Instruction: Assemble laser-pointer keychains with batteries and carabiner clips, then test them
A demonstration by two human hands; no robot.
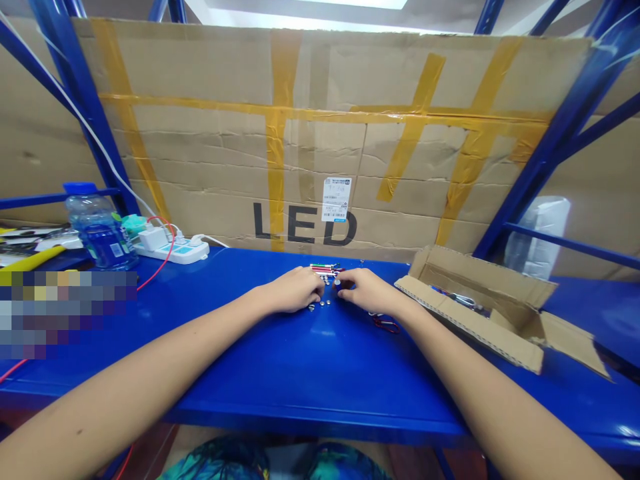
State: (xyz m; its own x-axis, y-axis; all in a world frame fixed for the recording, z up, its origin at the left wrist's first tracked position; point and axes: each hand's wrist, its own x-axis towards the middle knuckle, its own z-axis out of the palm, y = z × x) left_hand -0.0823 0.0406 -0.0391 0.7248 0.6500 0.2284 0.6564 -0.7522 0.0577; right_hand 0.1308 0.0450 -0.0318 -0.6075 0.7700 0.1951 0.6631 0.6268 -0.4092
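Note:
My right hand (369, 291) pinches a small blue cylinder (337, 285) with a pale end between thumb and fingers. To its left, my left hand (299, 289) rests low on the blue table with its fingers curled together; whatever they hold, if anything, is hidden. Small silvery round pieces (323, 304) lie between and just in front of the hands. Slim coloured metal tubes (324, 269), red and green among them, lie together behind the fingertips. Beneath my right wrist, a red carabiner clip (386, 325) sits on the table, partly covered by the arm.
On the right, an open cardboard box (480, 333) holds blue and metallic items. At the left stand a bottle (100, 230) with blue liquid and a white power strip (175, 249) with plugs and a red cable (163, 263). A tall cardboard sheet (225, 160) closes off the back.

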